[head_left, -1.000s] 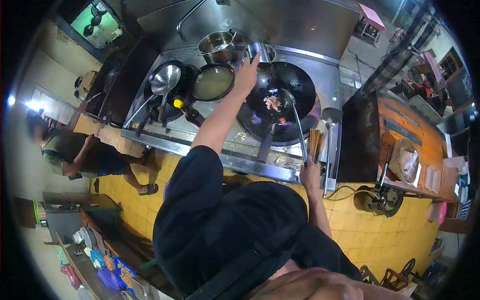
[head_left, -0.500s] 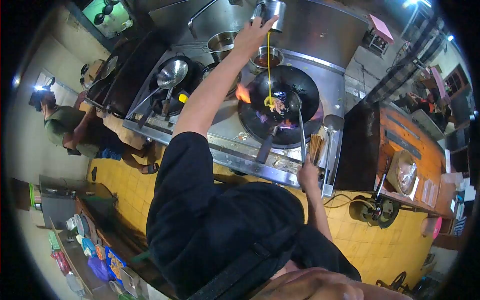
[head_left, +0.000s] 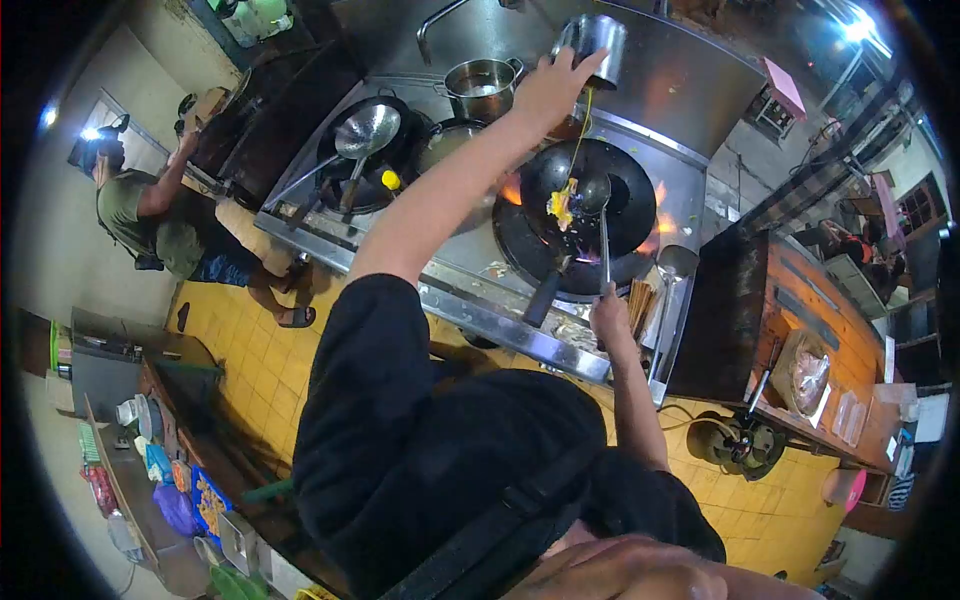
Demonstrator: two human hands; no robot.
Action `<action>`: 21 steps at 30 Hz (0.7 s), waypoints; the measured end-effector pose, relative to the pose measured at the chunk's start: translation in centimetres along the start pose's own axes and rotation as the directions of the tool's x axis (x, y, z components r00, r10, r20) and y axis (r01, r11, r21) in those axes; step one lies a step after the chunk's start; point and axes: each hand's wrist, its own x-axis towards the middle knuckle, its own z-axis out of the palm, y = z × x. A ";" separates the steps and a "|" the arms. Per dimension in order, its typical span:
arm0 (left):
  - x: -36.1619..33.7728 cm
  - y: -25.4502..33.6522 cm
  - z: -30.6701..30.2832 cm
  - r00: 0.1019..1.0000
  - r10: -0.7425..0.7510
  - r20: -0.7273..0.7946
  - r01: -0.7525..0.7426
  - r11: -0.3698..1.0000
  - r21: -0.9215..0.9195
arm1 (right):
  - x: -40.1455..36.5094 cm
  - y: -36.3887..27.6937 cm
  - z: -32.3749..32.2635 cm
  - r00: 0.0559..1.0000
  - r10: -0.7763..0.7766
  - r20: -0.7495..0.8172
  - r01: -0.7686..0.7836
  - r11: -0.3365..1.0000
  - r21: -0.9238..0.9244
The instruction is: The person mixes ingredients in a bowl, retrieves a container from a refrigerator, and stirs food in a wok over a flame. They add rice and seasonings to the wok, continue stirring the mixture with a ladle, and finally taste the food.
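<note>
One co-worker (head_left: 135,215) in an olive shirt and shorts stands at nine o'clock from the flaming wok (head_left: 628,220), an arm raised. Nearer, between nine and ten o'clock, a skimmer (head_left: 367,132) lies over a dark pan (head_left: 388,160). A yellow cap (head_left: 390,180) shows at nine o'clock, beside the left forearm, which partly hides a second pan (head_left: 438,150). A two-handled pot (head_left: 480,90) stands between ten and eleven.

Between eleven and twelve, the left hand (head_left: 550,90) is raised high, its fingers grasping a metal cup (head_left: 603,35), tilted above the wok. A thin yellow stream (head_left: 583,125) runs from the cup down to the food (head_left: 560,207), a yellow and pinkish clump on the wok's nine o'clock side. A ladle (head_left: 597,192) has its bowl just beside the food, towards two o'clock. Flames show round the wok at nine and three; its handle (head_left: 543,300) points to seven.

At six o'clock, the right hand (head_left: 610,320) has its fingers clenched round the ladle's handle. Sticks (head_left: 641,300) stand at five and a wide-headed utensil (head_left: 678,262) lies at four, on the steel surface (head_left: 682,190).

Farther off at four, a wooden surface (head_left: 850,345) carries a basket (head_left: 790,365) with a clear bag (head_left: 812,378).
</note>
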 end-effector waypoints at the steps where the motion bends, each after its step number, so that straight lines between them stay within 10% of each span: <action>1: -1.0 -0.2 0.9 0.987 -0.131 0.094 0.140 0.985 -0.102 | 0.4 -0.1 -0.3 1.000 -0.002 -0.003 0.002 1.000 0.001; 5: -8.2 -4.5 8.4 0.790 -0.352 0.502 0.528 0.806 -0.267 | 0.6 0.2 -4.1 0.981 -0.181 0.066 0.179 0.983 0.038; 7: -13.1 -5.4 7.0 0.336 -0.260 0.905 0.936 -0.010 -0.351 | -0.2 0.4 -5.1 0.988 -0.096 0.117 0.104 0.993 -0.061; 11: -26.9 -4.8 7.4 0.252 -0.232 0.940 0.887 -0.334 -0.320 | -4.5 -2.7 -6.4 0.992 0.029 0.121 -0.017 0.995 -0.097; 17: -40.4 -2.4 9.4 0.142 -0.159 0.977 0.903 -0.384 -0.193 | 0.3 0.2 -3.9 0.954 -0.025 0.299 0.025 1.000 0.005; 19: -43.8 -2.6 11.6 0.156 -0.166 0.974 0.906 -0.369 -0.208 | 0.1 -0.6 -1.0 0.993 0.120 -0.006 -0.120 0.988 -0.099; 21: -46.9 -3.3 13.7 0.454 -0.263 0.851 0.891 0.159 -0.426 | -0.9 -2.4 -2.6 0.982 0.190 -0.007 -0.188 0.962 -0.197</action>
